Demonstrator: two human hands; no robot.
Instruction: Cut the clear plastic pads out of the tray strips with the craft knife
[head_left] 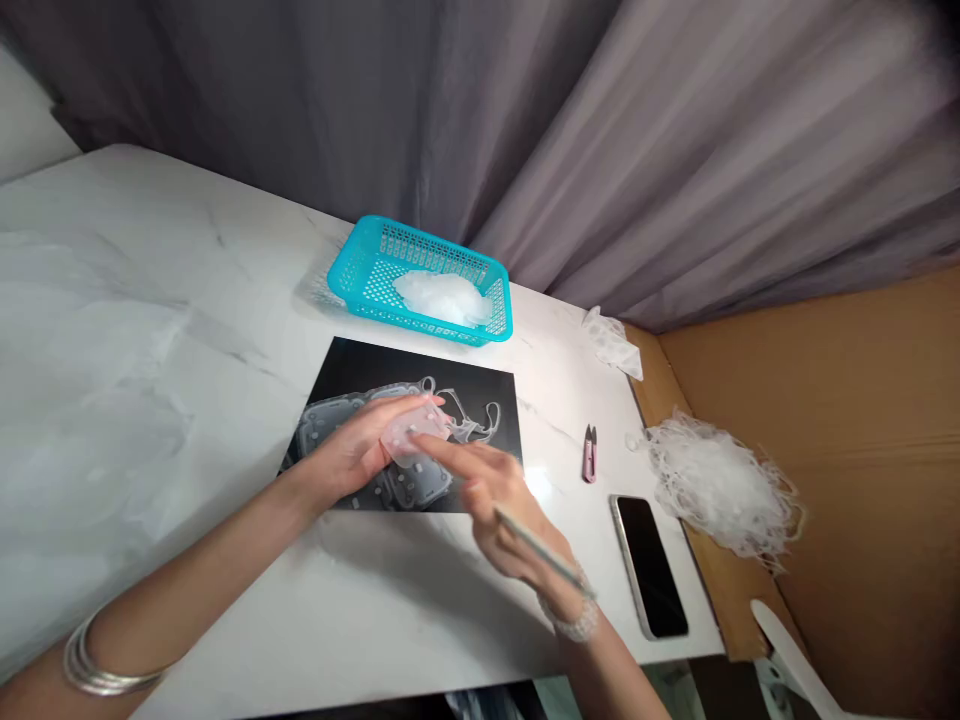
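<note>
My left hand (349, 445) holds a small translucent, soft-looking sheet piece (405, 428) with raised bumps, over a black mat (480, 385). The index finger of my right hand (506, 510) reaches out and meets the face of that piece. Tucked in the curled fingers of the same hand is a thin greyish stick-like tool (546, 552), its far end pointing back over the wrist; its kind cannot be made out. More clear moulded pieces (420, 487) lie on the mat under and beside my left hand, joined to thin looping trim strips (469, 428).
A turquoise basket (345, 272) with whitish translucent pieces (446, 297) stands behind the mat. To the right lie pink thread snips (590, 455), a phone (649, 567) and a heap of clear stringy scraps (720, 485). A clear plastic sheet (82, 400) covers the left side. Grey curtains (450, 110) hang behind.
</note>
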